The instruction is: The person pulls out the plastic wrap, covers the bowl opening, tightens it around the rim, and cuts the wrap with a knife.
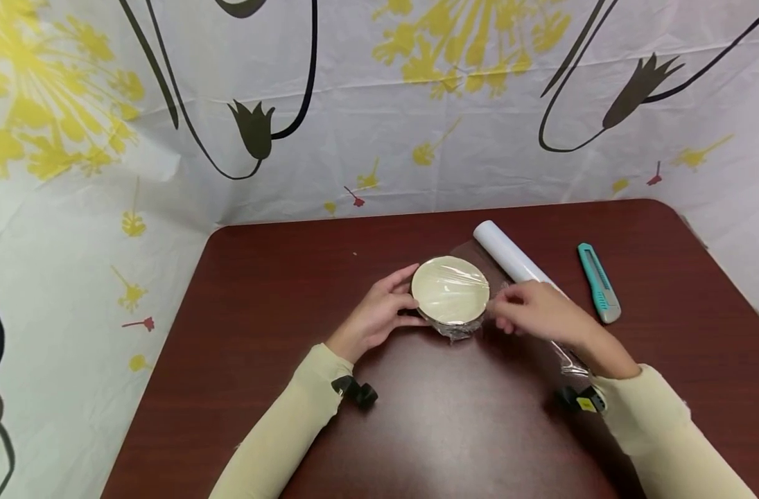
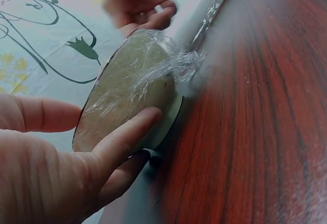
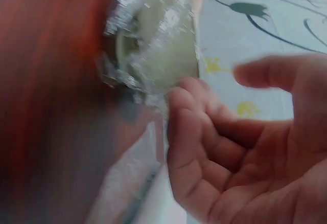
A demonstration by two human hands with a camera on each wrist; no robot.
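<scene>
A cream bowl [image 1: 450,290] with clear plastic wrap stretched over its mouth is near the middle of the table. Loose wrap [image 2: 186,63] bunches around its underside and foot, seen in the left wrist view. My left hand [image 1: 382,308] holds the bowl from the left, with thumb and fingers spread along its rim and wall. At the bowl's right side is my right hand [image 1: 531,308]. In the right wrist view its bent fingers [image 3: 186,137] meet the edge of the wrapped bowl [image 3: 168,55], while the thumb stands apart from them.
A white roll of plastic wrap [image 1: 510,251] lies slantwise behind the right hand, partly hidden by it. Farther right lies a teal box cutter [image 1: 599,283]. The dark red-brown table [image 1: 260,291] meets a floral-patterned sheet [image 1: 367,132] at the back.
</scene>
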